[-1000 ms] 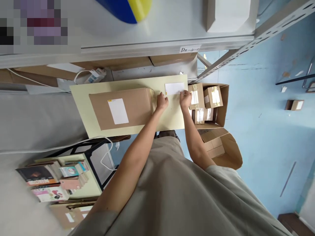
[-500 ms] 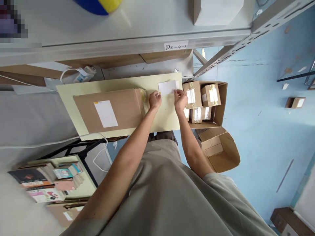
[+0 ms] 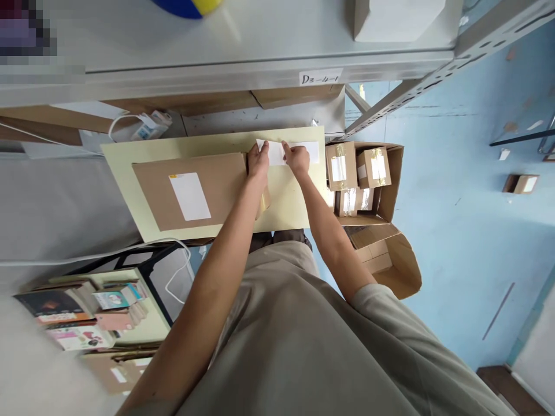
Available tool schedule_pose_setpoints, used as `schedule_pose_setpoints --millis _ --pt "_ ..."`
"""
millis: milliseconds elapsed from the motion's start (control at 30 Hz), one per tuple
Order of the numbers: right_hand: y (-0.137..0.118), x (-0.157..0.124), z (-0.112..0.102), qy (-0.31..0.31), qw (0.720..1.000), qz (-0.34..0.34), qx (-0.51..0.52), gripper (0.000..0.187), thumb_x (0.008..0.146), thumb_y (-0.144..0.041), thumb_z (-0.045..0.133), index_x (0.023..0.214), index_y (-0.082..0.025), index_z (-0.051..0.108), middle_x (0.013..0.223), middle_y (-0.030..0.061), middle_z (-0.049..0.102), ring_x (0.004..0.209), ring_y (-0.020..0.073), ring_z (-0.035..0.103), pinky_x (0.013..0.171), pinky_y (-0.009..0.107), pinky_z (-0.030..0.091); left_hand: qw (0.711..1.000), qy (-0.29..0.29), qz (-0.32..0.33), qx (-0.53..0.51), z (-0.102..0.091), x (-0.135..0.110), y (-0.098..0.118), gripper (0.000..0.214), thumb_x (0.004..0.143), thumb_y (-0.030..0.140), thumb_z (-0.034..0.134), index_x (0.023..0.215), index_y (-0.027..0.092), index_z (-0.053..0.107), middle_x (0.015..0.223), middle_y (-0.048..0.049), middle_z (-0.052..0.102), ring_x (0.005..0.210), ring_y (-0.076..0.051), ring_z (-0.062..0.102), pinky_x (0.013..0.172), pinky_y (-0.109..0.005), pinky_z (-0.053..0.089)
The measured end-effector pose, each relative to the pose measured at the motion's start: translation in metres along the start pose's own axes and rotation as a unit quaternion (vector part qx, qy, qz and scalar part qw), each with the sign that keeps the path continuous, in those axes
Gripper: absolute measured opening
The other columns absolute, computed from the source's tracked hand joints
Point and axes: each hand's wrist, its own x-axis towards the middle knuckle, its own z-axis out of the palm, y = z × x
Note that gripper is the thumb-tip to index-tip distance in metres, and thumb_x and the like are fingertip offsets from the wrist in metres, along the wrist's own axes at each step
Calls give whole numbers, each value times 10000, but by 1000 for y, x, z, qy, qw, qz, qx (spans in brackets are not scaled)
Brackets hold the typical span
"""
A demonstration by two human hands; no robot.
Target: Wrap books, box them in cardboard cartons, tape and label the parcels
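Pale tabletop [image 3: 287, 203], white label [image 3: 276, 155], long axis sideways, left hand [image 3: 259, 162], right hand [image 3: 298, 159], fingers closed, pinching it

On the pale yellow rectangular table [image 3: 284, 205], there is bare surface between the two forearms, and a hand could pass there. Farther in, the left hand [image 3: 259, 160], the right hand [image 3: 297, 160] and the white rectangular paper [image 3: 275, 155] between them stand in the way. The long brown cardboard box [image 3: 221, 185] blocks the left part. Beyond the far edge, the grey metal shelf [image 3: 260, 78] limits reaching. At right, the open brown cardboard carton [image 3: 396, 179], holding small boxes [image 3: 367, 173], stands just beside.
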Motion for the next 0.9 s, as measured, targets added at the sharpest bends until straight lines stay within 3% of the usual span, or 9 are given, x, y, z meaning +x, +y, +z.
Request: schedule_pose_setpoints --millis 167,367,567,767,900 --pt "3 25 12 8 998 63 -1 540 1150 -634 685 829 -219 810 750 95 806 997 315 853 1048 394 652 999 25 -41 -9 3 4 -10 554 982 808 751 1042 259 706 1121 -118 841 1165 -310 814 1106 -474 651" --pt "4 30 12 -1 997 81 -4 537 1141 -622 706 819 -204 800 797 112 803 1078 337 849 1106 424 650 996 59 -58 42 5 10 -15 395 1153 582 578 1018 228 688 1084 -129 814 1091 -294 820 1089 -478 654" --pt "4 33 11 -10 997 79 -15 557 1164 -615 663 825 -196 806 824 111 810 1047 312 844 1118 424 648 997 50 -27 43 5 16 -25 491 1087 717 639 964 242 654 1047 -110 767 1170 -301 804 1087 -453 648" --pt "6 36 10 -14 997 75 -18 566 1159 -618 666 811 -194 805 810 103 798 1021 298 840 1119 418 642 998 39 -22 47 3 19 -25 448 1074 672 678 937 246 649 1055 -124 782 1228 -342 788 1107 -479 644" --pt "8 38 10 -13 997 77 -20 558 1144 -631 688 823 -191 807 809 103 791 1028 303 841 1106 422 647 995 64 -49 56 -3 17 -15 416 1098 626 673 949 238 665 1114 -133 804 1265 -341 785 1155 -488 631"
